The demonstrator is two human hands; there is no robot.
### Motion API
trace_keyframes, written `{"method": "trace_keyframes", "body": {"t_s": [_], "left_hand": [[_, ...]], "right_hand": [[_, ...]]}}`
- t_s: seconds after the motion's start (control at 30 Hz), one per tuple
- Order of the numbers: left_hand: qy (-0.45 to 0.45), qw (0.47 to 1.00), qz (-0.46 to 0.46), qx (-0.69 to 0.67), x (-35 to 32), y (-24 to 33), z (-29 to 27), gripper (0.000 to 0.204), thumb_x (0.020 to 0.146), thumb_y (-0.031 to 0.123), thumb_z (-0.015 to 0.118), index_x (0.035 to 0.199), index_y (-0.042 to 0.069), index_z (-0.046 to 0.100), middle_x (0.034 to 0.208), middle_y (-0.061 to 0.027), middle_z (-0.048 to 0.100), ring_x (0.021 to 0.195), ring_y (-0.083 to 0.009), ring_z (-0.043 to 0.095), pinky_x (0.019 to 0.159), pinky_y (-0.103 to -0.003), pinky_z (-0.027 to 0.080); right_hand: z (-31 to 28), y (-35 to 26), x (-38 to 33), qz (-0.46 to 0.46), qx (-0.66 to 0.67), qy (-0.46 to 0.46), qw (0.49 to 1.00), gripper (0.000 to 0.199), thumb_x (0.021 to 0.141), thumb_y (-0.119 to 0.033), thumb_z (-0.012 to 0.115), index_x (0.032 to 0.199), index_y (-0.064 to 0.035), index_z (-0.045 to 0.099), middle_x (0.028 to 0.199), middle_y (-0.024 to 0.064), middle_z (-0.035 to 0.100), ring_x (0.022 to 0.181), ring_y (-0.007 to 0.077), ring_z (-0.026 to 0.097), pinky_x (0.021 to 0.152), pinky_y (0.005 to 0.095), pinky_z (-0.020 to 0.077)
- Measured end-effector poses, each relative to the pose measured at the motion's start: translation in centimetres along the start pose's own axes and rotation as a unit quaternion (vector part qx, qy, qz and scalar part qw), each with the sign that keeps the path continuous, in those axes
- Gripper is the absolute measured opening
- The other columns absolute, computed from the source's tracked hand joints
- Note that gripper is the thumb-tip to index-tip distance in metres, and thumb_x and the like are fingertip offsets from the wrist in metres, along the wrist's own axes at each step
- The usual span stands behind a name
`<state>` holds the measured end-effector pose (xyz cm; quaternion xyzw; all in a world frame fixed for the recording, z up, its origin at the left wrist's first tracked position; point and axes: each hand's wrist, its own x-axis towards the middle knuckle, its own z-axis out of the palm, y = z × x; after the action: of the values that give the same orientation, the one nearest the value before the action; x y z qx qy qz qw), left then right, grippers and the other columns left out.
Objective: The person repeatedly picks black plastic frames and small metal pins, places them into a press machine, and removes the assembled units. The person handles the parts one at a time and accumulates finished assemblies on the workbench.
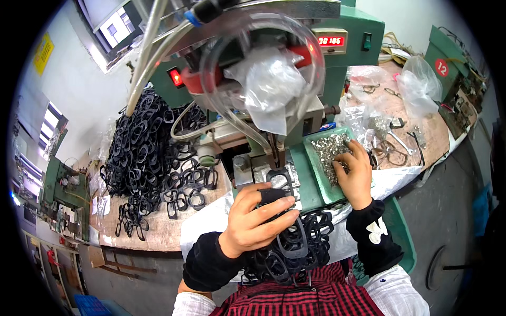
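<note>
My left hand (253, 224) is closed round a black eyeglass frame (294, 245), with a dark band on one finger. One rim of the frame reaches up under the machine's narrow metal tip (278, 152), over the metal fixture; the other hangs toward my lap. To the right, my right hand (356, 176) dips into a green tray (312, 167) of small shiny metal parts (326, 150). Its thumb and fingers are curled together among the parts; whatever they pinch is too small to make out.
A tall heap of black eyeglass frames (139, 152) covers the left table. More frames (319, 229) lie in my lap. Clear hoses (145, 58) and a plastic bag (271, 81) hang from the green machine (348, 37). A wrench (401, 142) lies on the right table.
</note>
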<state>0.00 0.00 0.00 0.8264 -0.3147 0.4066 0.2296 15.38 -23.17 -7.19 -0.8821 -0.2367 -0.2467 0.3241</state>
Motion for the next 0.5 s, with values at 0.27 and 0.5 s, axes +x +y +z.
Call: {"method": "trace_keyframes", "body": {"t_s": [0.27, 0.5], "left_hand": [[0.004, 0.983, -0.132, 0.127, -4.2, 4.9, -1.3, 0.034, 0.078, 0.009, 0.077, 0.111, 0.010, 0.071, 0.126, -0.0144, 0.065, 0.116, -0.0347, 0.059, 0.108, -0.050, 0.042], [0.152, 0.903, -0.321, 0.240, -4.6, -7.3, -6.2, 0.033, 0.080, 0.006, 0.072, 0.111, 0.000, 0.063, 0.116, -0.0151, 0.065, 0.110, -0.0350, 0.055, 0.098, -0.044, 0.041]], "right_hand": [[-0.3, 0.1, -0.6, 0.086, 0.167, 0.063, 0.980, 0.012, 0.092, -0.004, 0.066, 0.102, 0.0017, 0.071, 0.099, 0.0095, 0.071, 0.092, 0.0179, 0.065, 0.084, 0.0291, 0.0492], [-1.9, -0.5, -1.3, 0.148, 0.182, 0.028, 0.972, 0.020, 0.085, -0.002, 0.069, 0.105, 0.0011, 0.070, 0.099, 0.0118, 0.070, 0.092, 0.0220, 0.066, 0.086, 0.0316, 0.0505]]}}
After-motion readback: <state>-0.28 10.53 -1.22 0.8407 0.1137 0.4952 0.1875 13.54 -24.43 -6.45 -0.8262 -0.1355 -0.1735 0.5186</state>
